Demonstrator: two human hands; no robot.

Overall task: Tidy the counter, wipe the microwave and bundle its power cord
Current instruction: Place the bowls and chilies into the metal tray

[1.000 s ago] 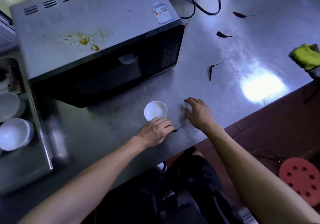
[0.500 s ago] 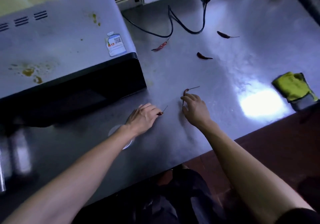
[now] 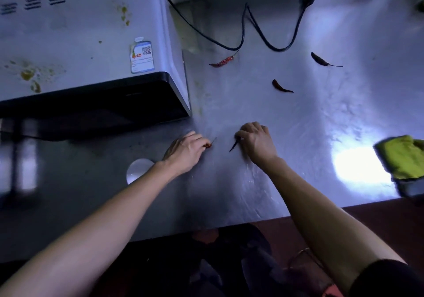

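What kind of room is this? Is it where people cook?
Most likely a kitchen, maybe a working one. There's a microwave with food splatters on a shiny steel counter, dried chillies lying about, and a small white bowl near the left hand.

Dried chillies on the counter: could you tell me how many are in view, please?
5: one in the left hand, one in the right hand, three loose: beside the power cord, mid-counter, far right. None seem hidden.
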